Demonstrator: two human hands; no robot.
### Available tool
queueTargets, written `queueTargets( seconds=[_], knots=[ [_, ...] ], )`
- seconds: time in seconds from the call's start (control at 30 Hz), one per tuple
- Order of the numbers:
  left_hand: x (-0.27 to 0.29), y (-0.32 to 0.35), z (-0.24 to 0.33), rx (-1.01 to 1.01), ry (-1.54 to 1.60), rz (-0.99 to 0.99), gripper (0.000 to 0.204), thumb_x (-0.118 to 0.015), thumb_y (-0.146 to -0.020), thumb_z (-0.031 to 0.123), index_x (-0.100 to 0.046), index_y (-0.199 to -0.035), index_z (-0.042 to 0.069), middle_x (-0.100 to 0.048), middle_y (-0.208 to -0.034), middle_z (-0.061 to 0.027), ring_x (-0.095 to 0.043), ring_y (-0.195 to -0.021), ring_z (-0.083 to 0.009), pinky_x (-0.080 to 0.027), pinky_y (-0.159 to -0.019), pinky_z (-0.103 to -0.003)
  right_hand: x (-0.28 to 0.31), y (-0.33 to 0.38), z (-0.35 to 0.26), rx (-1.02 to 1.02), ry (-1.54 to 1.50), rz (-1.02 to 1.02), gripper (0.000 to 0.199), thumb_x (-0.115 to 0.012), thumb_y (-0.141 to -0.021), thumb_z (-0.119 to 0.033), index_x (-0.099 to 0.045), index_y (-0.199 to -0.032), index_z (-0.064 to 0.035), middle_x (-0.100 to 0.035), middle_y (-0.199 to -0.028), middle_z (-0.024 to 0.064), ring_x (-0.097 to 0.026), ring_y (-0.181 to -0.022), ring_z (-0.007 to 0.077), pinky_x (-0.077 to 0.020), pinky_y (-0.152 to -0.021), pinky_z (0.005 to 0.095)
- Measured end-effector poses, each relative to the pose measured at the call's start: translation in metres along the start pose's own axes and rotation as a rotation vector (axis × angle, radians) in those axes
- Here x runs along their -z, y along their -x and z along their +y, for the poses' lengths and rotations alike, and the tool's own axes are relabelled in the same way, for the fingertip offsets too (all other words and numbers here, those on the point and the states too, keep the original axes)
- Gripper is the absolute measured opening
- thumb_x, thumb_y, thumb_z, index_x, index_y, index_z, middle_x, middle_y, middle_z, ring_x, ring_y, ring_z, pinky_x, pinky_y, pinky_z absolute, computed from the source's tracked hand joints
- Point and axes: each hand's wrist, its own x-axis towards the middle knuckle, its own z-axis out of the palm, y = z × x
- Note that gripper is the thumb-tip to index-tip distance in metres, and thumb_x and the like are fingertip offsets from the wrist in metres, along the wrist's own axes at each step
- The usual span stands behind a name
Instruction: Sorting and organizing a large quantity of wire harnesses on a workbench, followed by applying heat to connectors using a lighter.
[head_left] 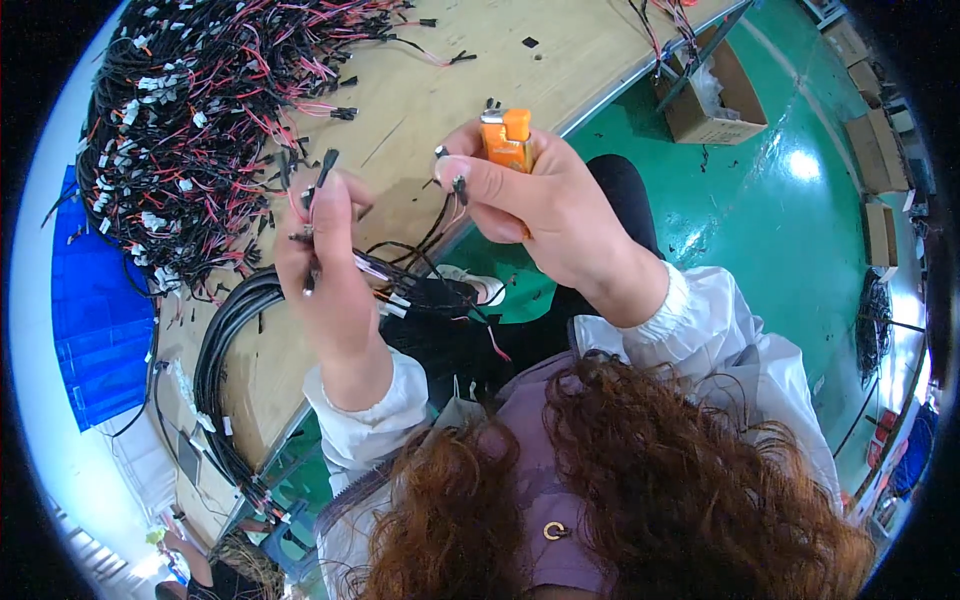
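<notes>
Gripping an orange lighter (507, 140) upright in its fingers, the right hand (545, 205) is raised over the near edge of the wooden workbench (480, 60); its thumb and forefinger also pinch the end of a thin black wire (440, 215) just left of the lighter. The left hand (330, 255) is closed around a small bundle of black and red wires (400, 290), one black-tipped end (325, 165) standing up above the fingers. The two hands are near each other, joined by the looping wires between them. Both wrists show white elastic cuffs (380, 400).

On the bench, beyond the left hand, lies a large tangled heap of black and red wire harnesses (200, 120) with white tags. A coil of thicker black cable (225, 340) curves along the bench edge beside the left forearm. A blue bin (95, 320) stands at the far left. Right of the bench, on the green floor (780, 230), sits an open cardboard box (710, 100); more boxes (880, 150) line the far right. Curly brown hair (640, 480) fills the lower edge of the view.
</notes>
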Motion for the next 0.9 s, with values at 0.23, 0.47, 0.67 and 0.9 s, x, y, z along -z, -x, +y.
queueTargets(
  seconds=[0.23,0.47,0.67,0.9],
  knots=[
    [0.017,-0.004,-0.002,-0.356,-0.045,-0.093,0.021,-0.05,-0.082,0.014,-0.057,-0.09,-0.005,-0.053,-0.096,-0.015,-0.053,-0.088,-0.0254,-0.04,-0.081,-0.035,-0.001,-0.002,0.001,-0.038,-0.112,0.077,0.014,-0.047,-0.087,-0.015,-0.048,-0.079,-0.0035,-0.054,-0.064,0.0038,-0.038,-0.043,0.0062,-0.0277,-0.039,0.0194],
    [0.033,-0.002,-0.007,-0.143,0.151,-1.547,0.105,-0.063,-0.054,0.065,-0.027,-0.126,-0.002,-0.054,-0.096,-0.0082,-0.051,-0.094,-0.0197,-0.016,-0.099,-0.042,0.02,-0.008,0.001,-0.149,-0.14,-0.042,0.013,-0.05,-0.086,-0.017,-0.048,-0.08,-0.005,-0.049,-0.063,0.0015,-0.041,-0.046,0.0079,-0.0293,-0.04,0.0197],
    [0.023,0.014,-0.008,0.116,0.081,-1.318,0.095,-0.058,-0.061,0.063,-0.03,-0.124,-0.002,-0.047,-0.111,-0.0149,-0.045,-0.107,-0.0241,-0.032,-0.092,-0.035,0.034,-0.007,0.002,-0.204,-0.183,-0.144,0.013,-0.052,-0.085,-0.016,-0.048,-0.082,-0.0049,-0.048,-0.063,0.0013,-0.042,-0.048,0.0078,-0.03,-0.041,0.0193],
    [0.004,0.036,0.005,-0.516,-0.717,-0.994,0.018,-0.058,-0.075,0.015,-0.048,-0.086,0.005,-0.053,-0.077,-0.0054,-0.053,-0.074,-0.0214,-0.04,-0.071,-0.034,0.038,-0.008,0.003,-0.204,-0.197,-0.114,0.012,-0.052,-0.084,-0.016,-0.048,-0.081,-0.0052,-0.048,-0.065,0.0011,-0.042,-0.049,0.0076,-0.0306,-0.042,0.0191]
  ],
)
